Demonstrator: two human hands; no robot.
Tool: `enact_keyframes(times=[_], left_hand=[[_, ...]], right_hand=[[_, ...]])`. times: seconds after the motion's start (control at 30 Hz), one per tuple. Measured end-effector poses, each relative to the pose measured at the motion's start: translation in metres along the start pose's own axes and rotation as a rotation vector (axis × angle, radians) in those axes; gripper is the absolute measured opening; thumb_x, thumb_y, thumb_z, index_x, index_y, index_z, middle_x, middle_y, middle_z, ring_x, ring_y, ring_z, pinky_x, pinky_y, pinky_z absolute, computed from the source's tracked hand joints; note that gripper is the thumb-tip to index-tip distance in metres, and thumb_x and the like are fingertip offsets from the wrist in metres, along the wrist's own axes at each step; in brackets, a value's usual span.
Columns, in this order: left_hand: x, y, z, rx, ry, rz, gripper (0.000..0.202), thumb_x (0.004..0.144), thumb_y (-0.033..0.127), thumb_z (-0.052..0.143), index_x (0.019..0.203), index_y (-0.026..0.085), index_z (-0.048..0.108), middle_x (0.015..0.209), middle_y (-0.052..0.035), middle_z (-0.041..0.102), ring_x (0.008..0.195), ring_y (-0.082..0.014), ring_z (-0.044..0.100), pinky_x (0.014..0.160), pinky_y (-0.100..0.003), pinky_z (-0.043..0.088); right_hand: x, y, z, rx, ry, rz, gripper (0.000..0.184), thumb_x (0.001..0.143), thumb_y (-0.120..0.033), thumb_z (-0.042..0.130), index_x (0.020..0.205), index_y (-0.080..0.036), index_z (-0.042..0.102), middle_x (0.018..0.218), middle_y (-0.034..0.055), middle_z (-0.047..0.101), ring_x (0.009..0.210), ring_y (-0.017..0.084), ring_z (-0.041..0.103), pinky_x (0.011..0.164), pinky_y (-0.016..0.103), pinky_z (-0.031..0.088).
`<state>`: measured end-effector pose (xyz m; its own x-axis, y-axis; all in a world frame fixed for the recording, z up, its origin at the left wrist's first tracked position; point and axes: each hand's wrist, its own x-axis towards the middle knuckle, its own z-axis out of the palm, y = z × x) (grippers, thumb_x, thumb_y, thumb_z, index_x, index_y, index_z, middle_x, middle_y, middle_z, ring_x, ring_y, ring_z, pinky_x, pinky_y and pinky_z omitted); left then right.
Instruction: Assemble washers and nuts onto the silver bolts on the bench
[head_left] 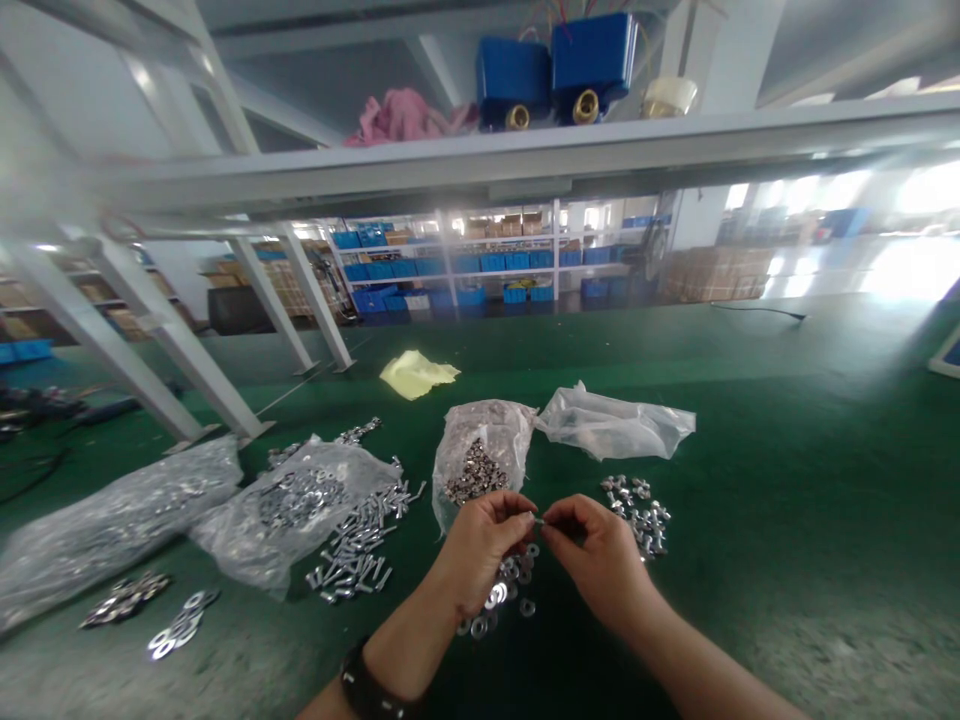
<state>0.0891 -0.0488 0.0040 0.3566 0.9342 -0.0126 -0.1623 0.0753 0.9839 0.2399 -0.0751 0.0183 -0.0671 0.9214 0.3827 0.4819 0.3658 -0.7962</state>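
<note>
My left hand (491, 545) and my right hand (592, 550) meet fingertip to fingertip above the table. Between them is a small metal bolt (538, 520), pinched from both sides; its ends are covered by my fingers. Below my left hand lie loose flat washers (495, 597), partly hidden by it. A plastic bag of small metal nuts or similar fittings (478, 470) stands open just behind my left hand. Beyond my right hand rests a pile of bolts with parts fitted on them (649, 525).
Loose bolts (360, 550) spill beside a bag of washers (307, 490) on the left, near another filled bag (120, 520). An empty plastic bag (619, 425) and yellow paper (418, 375) lie farther back. A shelf (525, 155) on metal legs spans overhead.
</note>
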Motion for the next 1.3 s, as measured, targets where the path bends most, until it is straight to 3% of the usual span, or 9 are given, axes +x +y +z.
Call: enact_keyframes(times=[0.1, 0.3, 0.5, 0.6, 0.73, 0.8, 0.9, 1.03, 1.3], left_hand=[[0.000, -0.001, 0.000, -0.058, 0.008, -0.020, 0.026, 0.073, 0.027, 0.058, 0.090, 0.009, 0.049, 0.074, -0.0030, 0.049, 0.064, -0.0074, 0.047, 0.059, -0.020, 0.037], [-0.002, 0.003, 0.000, 0.016, -0.042, 0.037, 0.024, 0.074, 0.025, 0.057, 0.091, 0.010, 0.050, 0.075, -0.0029, 0.050, 0.063, -0.0068, 0.046, 0.059, -0.020, 0.037], [-0.002, 0.006, 0.000, -0.035, 0.083, -0.060, 0.019, 0.074, 0.023, 0.053, 0.087, 0.010, 0.047, 0.071, -0.0018, 0.048, 0.064, -0.0083, 0.048, 0.055, -0.019, 0.037], [-0.001, 0.008, -0.002, -0.070, 0.131, -0.108, 0.014, 0.072, 0.018, 0.049, 0.083, 0.011, 0.044, 0.076, -0.0027, 0.049, 0.069, -0.0104, 0.052, 0.057, -0.020, 0.039], [0.001, 0.007, -0.007, -0.022, 0.077, -0.096, 0.015, 0.071, 0.016, 0.047, 0.084, 0.012, 0.043, 0.088, -0.0060, 0.052, 0.075, -0.0126, 0.054, 0.065, -0.024, 0.042], [0.002, 0.006, -0.010, 0.109, 0.076, -0.086, 0.016, 0.071, 0.020, 0.048, 0.085, 0.012, 0.045, 0.082, -0.0049, 0.053, 0.070, -0.0121, 0.053, 0.062, -0.023, 0.042], [0.002, 0.004, -0.014, 0.540, 0.055, -0.018, 0.020, 0.071, 0.027, 0.050, 0.084, 0.014, 0.053, 0.069, -0.0018, 0.053, 0.058, -0.0108, 0.048, 0.053, -0.022, 0.035], [-0.002, -0.001, -0.013, 1.060, 0.026, 0.144, 0.017, 0.066, 0.023, 0.052, 0.078, 0.018, 0.063, 0.071, -0.0033, 0.058, 0.069, -0.0152, 0.051, 0.061, -0.024, 0.032], [-0.006, -0.015, -0.001, 1.228, 0.099, 0.281, 0.014, 0.068, 0.018, 0.050, 0.072, 0.016, 0.063, 0.075, -0.0086, 0.054, 0.070, -0.0177, 0.050, 0.063, -0.025, 0.031]], right_hand=[[0.000, -0.001, 0.000, 0.029, -0.008, -0.018, 0.009, 0.072, -0.021, 0.055, 0.080, -0.017, 0.056, 0.074, -0.0006, 0.055, 0.067, 0.010, 0.050, 0.061, 0.020, 0.039], [0.001, 0.007, 0.004, 0.191, -0.151, 0.231, 0.027, 0.081, -0.037, 0.044, 0.074, -0.014, 0.055, 0.064, 0.0011, 0.055, 0.059, 0.011, 0.049, 0.052, 0.020, 0.038], [0.002, 0.006, -0.005, 0.010, -0.040, 0.075, 0.010, 0.072, -0.021, 0.056, 0.080, -0.018, 0.058, 0.075, -0.0017, 0.057, 0.068, 0.010, 0.051, 0.062, 0.019, 0.039], [0.002, 0.008, -0.006, -0.107, -0.099, 0.029, 0.008, 0.069, -0.016, 0.057, 0.076, -0.020, 0.059, 0.073, -0.0035, 0.056, 0.068, 0.008, 0.051, 0.062, 0.018, 0.038], [0.001, 0.017, 0.002, -0.200, -0.155, -0.047, 0.011, 0.067, -0.009, 0.057, 0.070, -0.018, 0.060, 0.072, -0.0029, 0.055, 0.069, 0.007, 0.050, 0.064, 0.017, 0.037], [0.001, 0.022, 0.007, -0.208, -0.160, -0.063, 0.011, 0.067, -0.008, 0.055, 0.070, -0.017, 0.060, 0.074, -0.0018, 0.055, 0.070, 0.008, 0.050, 0.065, 0.017, 0.036], [0.001, 0.027, 0.012, -0.223, -0.172, -0.076, 0.011, 0.067, -0.006, 0.053, 0.068, -0.016, 0.059, 0.073, -0.0002, 0.054, 0.070, 0.009, 0.050, 0.065, 0.018, 0.036], [0.002, 0.030, 0.013, -0.231, -0.200, -0.094, 0.013, 0.066, -0.005, 0.051, 0.067, -0.015, 0.060, 0.072, 0.0016, 0.054, 0.070, 0.011, 0.050, 0.066, 0.020, 0.036], [0.003, 0.030, 0.012, -0.168, -0.195, -0.037, 0.017, 0.064, -0.006, 0.050, 0.067, -0.017, 0.063, 0.072, 0.0021, 0.057, 0.069, 0.013, 0.051, 0.065, 0.022, 0.036]])
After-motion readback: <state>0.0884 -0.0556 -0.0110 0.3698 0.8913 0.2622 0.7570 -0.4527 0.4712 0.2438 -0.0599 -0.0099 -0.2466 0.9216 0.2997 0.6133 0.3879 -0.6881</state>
